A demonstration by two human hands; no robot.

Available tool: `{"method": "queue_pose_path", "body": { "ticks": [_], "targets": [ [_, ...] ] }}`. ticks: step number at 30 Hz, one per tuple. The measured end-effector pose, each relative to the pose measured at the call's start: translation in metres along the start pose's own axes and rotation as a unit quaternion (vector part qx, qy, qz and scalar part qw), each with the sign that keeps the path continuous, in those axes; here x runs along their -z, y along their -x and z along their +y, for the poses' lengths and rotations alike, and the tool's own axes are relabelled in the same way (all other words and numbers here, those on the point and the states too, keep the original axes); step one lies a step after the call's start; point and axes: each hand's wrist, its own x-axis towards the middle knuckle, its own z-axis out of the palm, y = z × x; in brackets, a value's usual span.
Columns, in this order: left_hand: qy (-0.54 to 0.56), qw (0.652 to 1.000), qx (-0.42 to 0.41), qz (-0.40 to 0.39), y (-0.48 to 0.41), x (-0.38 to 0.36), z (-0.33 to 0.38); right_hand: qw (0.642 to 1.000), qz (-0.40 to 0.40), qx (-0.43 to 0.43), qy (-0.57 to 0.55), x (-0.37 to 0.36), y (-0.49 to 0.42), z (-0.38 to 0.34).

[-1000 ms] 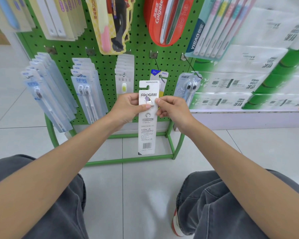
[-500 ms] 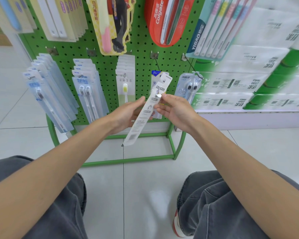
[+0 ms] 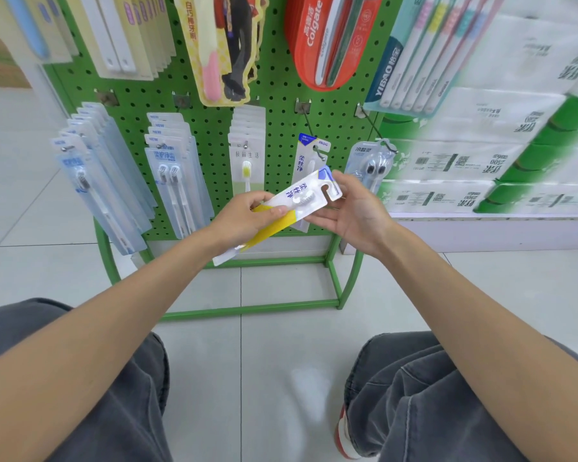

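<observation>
At frame centre the toothbrush pack (image 3: 299, 196) lay tilted, blue characters facing up. The left hand (image 3: 244, 218) gripped its yellow middle and the right hand (image 3: 357, 211) pinched its hooked top edge. Just behind hung a FROG pack (image 3: 309, 155); above were a Colgate pack (image 3: 314, 35) and a YIBAO pack (image 3: 389, 71). Bare floor (image 3: 281, 361) lay below.

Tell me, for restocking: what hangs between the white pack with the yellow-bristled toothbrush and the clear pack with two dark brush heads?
In the head view, one blue-and-white toothbrush pack hangs there on a metal hook.
</observation>
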Motion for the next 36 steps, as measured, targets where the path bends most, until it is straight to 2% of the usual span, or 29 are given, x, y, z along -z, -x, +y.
{"method": "queue_pose_path", "body": {
  "ticks": [4,6,9,12,16,21,27,33,36],
  "targets": [
    [-0.002,1.0,-0.003,-0.014,-0.003,-0.001,0.002,0.998,0.067,0.0,-0.004,0.0,-0.002,0.004],
    [-0.104,0.994,0.004,0.024,-0.005,-0.004,0.005,0.994,0.105,-0.008,-0.029,-0.005,-0.001,0.006],
    [-0.281,0.957,0.051,0.06,0.0,-0.004,0.01,0.985,0.162,-0.028,-0.048,-0.007,0.0,0.012],
    [-0.333,0.934,0.118,0.049,0.013,-0.001,0.016,0.982,0.182,-0.043,-0.029,-0.011,0.001,0.018],
    [-0.359,0.916,0.177,0.039,0.033,0.007,0.018,0.985,0.162,-0.059,-0.023,-0.027,0.006,0.019],
    [-0.369,0.901,0.208,0.096,0.066,0.034,0.016,0.985,0.116,-0.128,-0.002,-0.056,0.005,0.021],
    [-0.361,0.873,0.285,0.165,0.132,0.083,-0.005,0.977,0.04,-0.192,0.084,-0.13,0.013,0.056],
    [-0.312,0.836,0.391,0.223,0.212,0.142,-0.057,0.959,-0.036,-0.223,0.169,-0.232,0.008,0.118],
    [-0.234,0.843,0.436,0.212,0.259,0.177,-0.102,0.943,-0.089,-0.238,0.215,-0.28,0.007,0.161]
  ]
}}
